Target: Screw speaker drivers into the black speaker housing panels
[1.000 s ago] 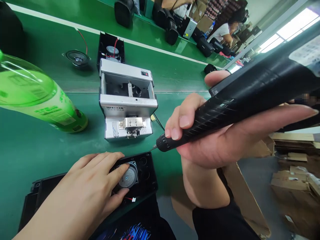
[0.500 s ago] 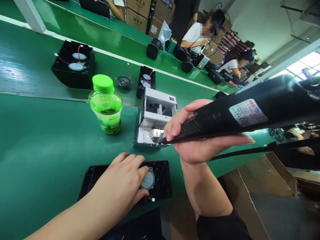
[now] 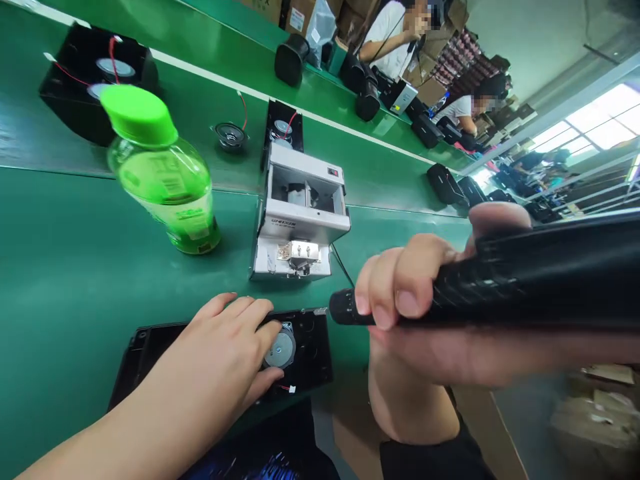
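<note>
My left hand [image 3: 233, 343] lies over a black plastic speaker panel [image 3: 313, 357], its thumb and index finger curled at either side of a round grey-backed speaker [image 3: 281, 349]. From that speaker a short red-and-black wire with a white connector [image 3: 292, 389] sticks out. My right hand [image 3: 400, 287] is wrapped round a black electric screwdriver [image 3: 525, 280], held nearly level. Its nose points left, with the bit at the panel's upper right corner; contact with a screw cannot be made out.
A silver-white screw feeder [image 3: 307, 220] stands beyond the panel. Left of it is a green-capped bottle [image 3: 165, 180]. Behind lie a loose speaker [image 3: 231, 136] and open black housings [image 3: 283, 123] with speakers. Two people sit farther along the line. A cardboard box [image 3: 480, 427] is at lower right.
The screwdriver has swung down from the screw feeder to the panel's upper right corner. My left hand stays on the speaker. The view has shifted, and the bottle looks nearer.
</note>
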`<state>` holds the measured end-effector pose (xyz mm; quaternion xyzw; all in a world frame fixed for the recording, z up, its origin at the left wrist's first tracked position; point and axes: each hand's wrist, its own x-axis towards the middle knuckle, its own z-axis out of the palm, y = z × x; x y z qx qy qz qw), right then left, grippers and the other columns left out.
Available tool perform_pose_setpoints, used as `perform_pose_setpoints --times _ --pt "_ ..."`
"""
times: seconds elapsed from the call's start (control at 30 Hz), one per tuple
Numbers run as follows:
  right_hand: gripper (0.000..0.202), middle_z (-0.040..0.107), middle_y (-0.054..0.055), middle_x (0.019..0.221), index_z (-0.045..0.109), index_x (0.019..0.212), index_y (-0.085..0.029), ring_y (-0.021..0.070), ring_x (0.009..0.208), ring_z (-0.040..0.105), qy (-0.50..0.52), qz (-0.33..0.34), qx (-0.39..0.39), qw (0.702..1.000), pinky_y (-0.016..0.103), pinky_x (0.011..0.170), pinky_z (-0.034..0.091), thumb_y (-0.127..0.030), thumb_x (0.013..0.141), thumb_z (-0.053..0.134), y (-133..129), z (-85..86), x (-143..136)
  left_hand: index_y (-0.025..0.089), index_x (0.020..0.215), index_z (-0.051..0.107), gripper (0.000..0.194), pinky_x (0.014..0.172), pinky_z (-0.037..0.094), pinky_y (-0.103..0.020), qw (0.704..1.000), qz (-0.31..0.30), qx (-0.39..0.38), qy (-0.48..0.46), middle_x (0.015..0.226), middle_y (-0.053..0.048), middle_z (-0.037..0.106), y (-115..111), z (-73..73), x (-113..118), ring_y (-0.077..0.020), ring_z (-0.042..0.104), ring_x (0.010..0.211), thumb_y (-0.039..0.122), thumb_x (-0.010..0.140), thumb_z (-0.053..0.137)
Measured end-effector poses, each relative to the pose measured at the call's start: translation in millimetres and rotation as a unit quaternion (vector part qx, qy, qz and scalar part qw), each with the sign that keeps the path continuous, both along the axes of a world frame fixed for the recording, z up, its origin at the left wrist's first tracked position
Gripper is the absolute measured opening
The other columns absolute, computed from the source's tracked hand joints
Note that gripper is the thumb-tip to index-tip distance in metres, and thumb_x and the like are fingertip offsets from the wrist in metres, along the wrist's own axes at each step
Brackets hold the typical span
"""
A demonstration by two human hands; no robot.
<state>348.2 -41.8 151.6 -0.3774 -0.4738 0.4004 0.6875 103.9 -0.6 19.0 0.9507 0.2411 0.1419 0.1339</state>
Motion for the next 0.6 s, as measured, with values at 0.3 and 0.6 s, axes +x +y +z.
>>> perform_pose_setpoints --times 0.3,0.6 --pt "0.060 0.085 -0.006 0.072 0.092 0.121 -0.039 0.0192 0.052 0.072 0.050 -0.005 -0.052 0.997 0.034 0.051 0.066 -0.096 0.102 0.091 -2.9 -44.0 -2.7 0.028 0.114 0.081 0.036 0.102 0.060 -0.065 0.997 0.000 0.064 -0.044 0.129 -0.012 0.090 -4.2 -12.8 -3.6 -0.0391 0.087 0.107 0.029 0.081 0.097" --pt "0.066 0.080 -0.007 0.063 0.084 0.109 -0.043 0.0217 0.045 0.067 0.024 -0.008 -0.104 0.994 0.037 0.046 0.061 -0.106 0.090 0.095 4.6 -42.0 -5.8 0.031 0.110 0.079 0.025 0.102 0.059 -0.062 0.999 -0.003 0.037 -0.032 0.124 -0.008 0.091 -0.6 -6.7 -1.1 -0.0349 0.085 0.104 0.031 0.087 0.089"
